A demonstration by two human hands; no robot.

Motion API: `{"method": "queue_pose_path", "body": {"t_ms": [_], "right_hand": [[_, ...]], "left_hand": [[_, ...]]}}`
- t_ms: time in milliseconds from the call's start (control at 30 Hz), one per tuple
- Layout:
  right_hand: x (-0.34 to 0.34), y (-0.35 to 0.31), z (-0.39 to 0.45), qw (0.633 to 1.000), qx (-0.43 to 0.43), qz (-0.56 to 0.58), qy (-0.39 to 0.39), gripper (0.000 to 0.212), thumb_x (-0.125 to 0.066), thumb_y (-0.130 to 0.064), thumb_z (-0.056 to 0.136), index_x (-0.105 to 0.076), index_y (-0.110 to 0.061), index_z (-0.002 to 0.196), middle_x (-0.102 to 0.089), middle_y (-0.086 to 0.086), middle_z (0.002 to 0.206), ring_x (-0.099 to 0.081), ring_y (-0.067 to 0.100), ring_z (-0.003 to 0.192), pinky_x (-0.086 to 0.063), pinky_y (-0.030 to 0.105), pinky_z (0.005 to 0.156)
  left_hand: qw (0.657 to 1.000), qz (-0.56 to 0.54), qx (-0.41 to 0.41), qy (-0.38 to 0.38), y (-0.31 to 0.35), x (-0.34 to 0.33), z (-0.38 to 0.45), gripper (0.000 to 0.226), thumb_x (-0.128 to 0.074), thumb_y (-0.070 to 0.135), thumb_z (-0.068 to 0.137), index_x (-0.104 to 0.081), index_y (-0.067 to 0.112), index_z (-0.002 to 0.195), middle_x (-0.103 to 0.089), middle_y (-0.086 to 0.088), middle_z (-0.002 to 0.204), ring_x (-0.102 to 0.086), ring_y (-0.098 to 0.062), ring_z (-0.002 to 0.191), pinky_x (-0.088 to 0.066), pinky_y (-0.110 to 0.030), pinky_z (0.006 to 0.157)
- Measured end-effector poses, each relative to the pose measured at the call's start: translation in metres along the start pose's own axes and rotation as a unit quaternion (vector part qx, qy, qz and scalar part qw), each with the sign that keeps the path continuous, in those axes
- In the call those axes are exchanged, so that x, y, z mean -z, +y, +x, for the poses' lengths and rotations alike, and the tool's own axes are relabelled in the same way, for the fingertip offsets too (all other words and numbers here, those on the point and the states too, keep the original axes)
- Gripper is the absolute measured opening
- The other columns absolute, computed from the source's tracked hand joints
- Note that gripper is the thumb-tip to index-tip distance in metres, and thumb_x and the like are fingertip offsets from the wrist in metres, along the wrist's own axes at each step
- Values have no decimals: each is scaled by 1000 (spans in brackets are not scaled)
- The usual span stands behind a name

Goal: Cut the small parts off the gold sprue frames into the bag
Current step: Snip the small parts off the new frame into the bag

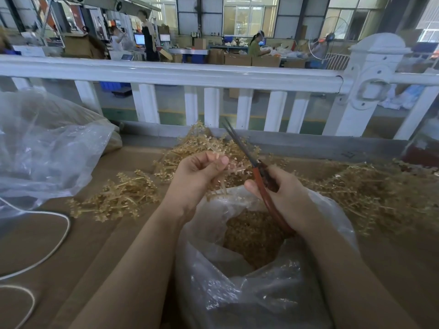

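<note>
Counting, we see three heaps of gold sprue frames [116, 200] on the desk [71, 245] and two clear bags. Our left hand [197, 172] pinches one frame [234, 168] in its fingers above the open bag [237, 293]; our right hand [282, 193] grips red-handled scissors [257, 169], blades slightly apart.

Scissors [256, 172] lower handle hidden by right hand [282, 198]; blades blurred.

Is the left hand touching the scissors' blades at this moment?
Apart. In the head view, the left hand pinches a gold sprue frame; the scissors pass to its right with background visible between.
</note>
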State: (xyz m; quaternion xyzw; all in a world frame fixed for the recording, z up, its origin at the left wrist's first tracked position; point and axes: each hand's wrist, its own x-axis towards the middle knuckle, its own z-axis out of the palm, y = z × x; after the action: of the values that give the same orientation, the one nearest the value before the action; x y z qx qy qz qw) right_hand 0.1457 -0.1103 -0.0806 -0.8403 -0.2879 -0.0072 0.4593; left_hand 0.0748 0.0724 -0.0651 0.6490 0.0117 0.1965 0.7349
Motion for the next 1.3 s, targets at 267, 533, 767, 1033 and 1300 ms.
{"method": "queue_pose_path", "body": {"t_ms": [267,533,767,1033,1300], "right_hand": [[0,-4,-4,996,2,-89,-21,70,-46,-92,57,-61,-34,92,-66,-15,77,-56,-12,81,-39,12,54],[-1,5,0,988,9,-153,2,51,-55,-84,73,-53,-36,92,-66,-16,80,-60,0,72,-49,23,63],[1,2,-2,982,29,-185,7,56,-49,-88,69,-50,-42,101,-60,-25,87,-53,-9,77,-34,11,61],[-3,7,-1,974,60,-207,66,55,-40,-83,69,-51,-35,93,-61,-19,80,-54,-3,70,-38,15,57],[-3,7,-1,960,94,-240,107,64,-33,-87,67,-56,-33,91,-61,-19,74,-49,-1,62,-32,11,54]], "left_hand": [[1000,-25,5,10,-2,3,2,19,-75,25,74,-72,10,86,-73,-2,79,-59,-18,72,-47,-23,66],[997,-43,-54,21,-2,6,5,23,-69,7,84,-71,22,67,-62,-2,64,-51,-9,54,-47,-20,54],[996,-68,-55,31,-9,8,6,6,-67,6,81,-62,6,79,-53,-13,79,-51,-7,54,-46,-16,55],[993,-84,-80,32,-9,4,6,14,-66,4,80,-56,8,71,-56,2,60,-45,-3,47,-44,-15,50],[994,-74,-70,41,-8,5,6,16,-61,-2,87,-58,-11,100,-46,-6,62,-46,-3,48,-45,-16,51]]}}
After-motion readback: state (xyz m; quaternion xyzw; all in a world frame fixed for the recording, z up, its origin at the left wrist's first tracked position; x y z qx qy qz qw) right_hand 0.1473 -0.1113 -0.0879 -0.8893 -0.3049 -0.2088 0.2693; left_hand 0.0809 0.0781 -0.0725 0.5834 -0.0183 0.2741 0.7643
